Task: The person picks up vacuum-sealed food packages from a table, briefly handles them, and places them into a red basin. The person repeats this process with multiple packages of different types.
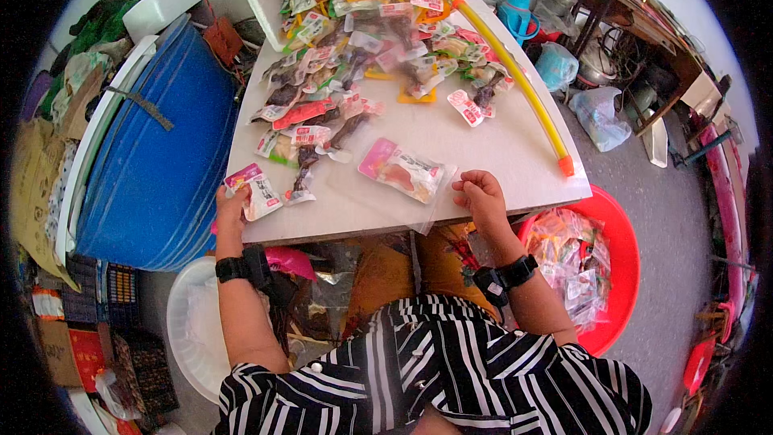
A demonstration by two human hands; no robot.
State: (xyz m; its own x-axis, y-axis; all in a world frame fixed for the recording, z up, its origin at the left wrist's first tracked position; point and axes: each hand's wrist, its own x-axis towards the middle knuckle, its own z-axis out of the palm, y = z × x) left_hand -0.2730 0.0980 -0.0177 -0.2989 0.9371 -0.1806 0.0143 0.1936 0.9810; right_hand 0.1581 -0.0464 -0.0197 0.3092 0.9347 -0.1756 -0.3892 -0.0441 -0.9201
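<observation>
At the table's front left corner, my left hand [232, 208] grips a small pink-and-white printed food packet [256, 193]. My right hand [481, 193] is at the front edge, fingers curled beside a clear plastic bag [436, 208]; whether it pinches the bag's edge cannot be told. Inside or under that clear bag lies another pink-and-white packet [401, 170]. Between the hands and farther back, vacuum-packed dark food pieces [306, 166] lie on the white table [519, 175]. A large heap of sealed snack packets [362, 30] spills from a white foam box [256, 0].
A yellow tube with red ends [513, 69] lies along the table's right side. Below right stands a red tub [625, 290] of packets; below left, a white translucent tub [181, 326]. A blue barrel [163, 163] borders the table's left. Kettles and bags crowd the right wall.
</observation>
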